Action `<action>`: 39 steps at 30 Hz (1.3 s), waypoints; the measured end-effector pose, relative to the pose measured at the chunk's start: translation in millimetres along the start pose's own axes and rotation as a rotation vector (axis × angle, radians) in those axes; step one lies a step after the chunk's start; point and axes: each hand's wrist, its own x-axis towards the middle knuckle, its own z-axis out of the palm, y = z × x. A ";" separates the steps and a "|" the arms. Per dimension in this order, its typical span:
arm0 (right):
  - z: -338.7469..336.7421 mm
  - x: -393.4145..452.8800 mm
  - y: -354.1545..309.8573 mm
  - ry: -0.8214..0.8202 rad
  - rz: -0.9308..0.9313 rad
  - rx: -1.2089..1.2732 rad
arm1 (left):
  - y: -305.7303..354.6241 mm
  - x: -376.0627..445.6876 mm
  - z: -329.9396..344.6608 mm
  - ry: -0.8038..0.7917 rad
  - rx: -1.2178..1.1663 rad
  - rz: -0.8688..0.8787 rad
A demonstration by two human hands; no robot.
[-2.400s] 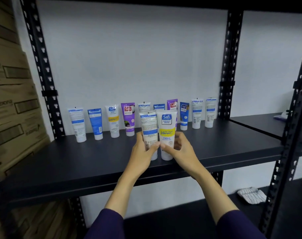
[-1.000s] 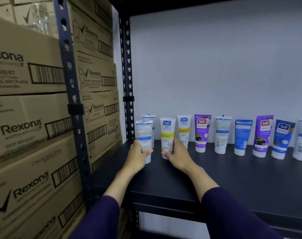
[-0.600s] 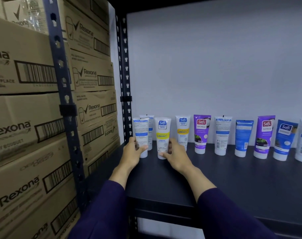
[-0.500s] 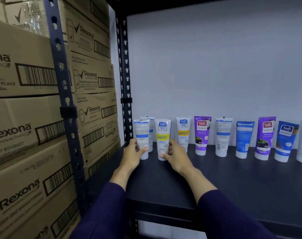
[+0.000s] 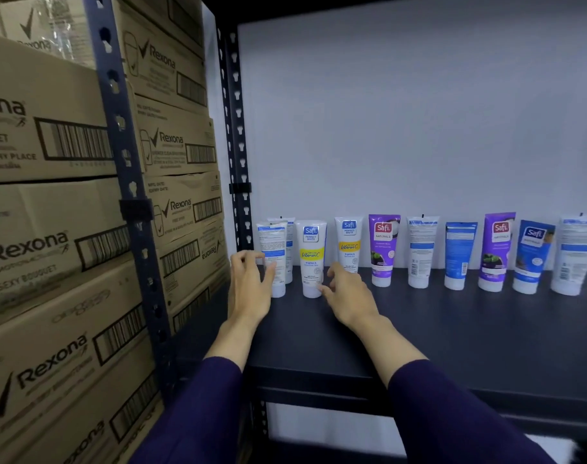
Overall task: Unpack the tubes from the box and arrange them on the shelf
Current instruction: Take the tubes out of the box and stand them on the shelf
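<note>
- Two arms in dark purple sleeves [image 5: 452, 416] are reaching forward over the front edge of the black shelf [image 5: 452, 336].
- The left hand [image 5: 250, 289] is hovering at the left end of the shelf; its grip is loosely open, with curled fingers beside the back-label tube [image 5: 272, 259] and the thumb just in front of that tube's lower part. Actual contact cannot be told.
- The right hand [image 5: 347, 293] is resting low over the shelf, its grip open and holding nothing; one fingertip is lying at the base of the yellow-banded tube [image 5: 311, 257].
- Both tubes are standing upright on their caps, just beside each other, slightly ahead of the back row.
- Another white tube [image 5: 289, 249] is standing partly hidden behind the back-label tube.
- The back row of tubes [image 5: 422, 251] is running rightward along the white wall [image 5: 419, 112]: white, purple, white, blue, purple, blue, white, all upright.
- Stacked cardboard cartons [image 5: 51, 229] are filling the neighbouring bay, left of the perforated uprights [image 5: 238, 145].
</note>
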 end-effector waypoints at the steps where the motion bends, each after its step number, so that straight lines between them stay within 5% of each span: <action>1: -3.3 -5.4 -1.6 0.021 -0.019 -0.041 | 6.1 -4.9 -3.9 0.021 0.010 0.033; 6: -30.5 -44.3 -2.1 0.146 -0.063 -0.006 | 43.9 -42.3 -14.7 0.013 -0.013 0.177; 11: -105.6 -102.6 28.2 0.350 -0.011 -0.060 | 124.9 -82.3 4.9 -0.157 -0.160 0.331; 22: -280.8 -335.6 177.2 0.676 0.507 -0.488 | 342.8 -266.9 155.6 -0.688 -0.388 0.707; 30: -273.4 -526.5 303.7 0.555 1.002 -0.515 | 408.3 -472.7 256.9 -1.161 -0.287 0.857; 39: -145.2 -646.6 409.6 0.270 1.320 -0.238 | 300.1 -625.6 370.6 -1.552 0.006 0.719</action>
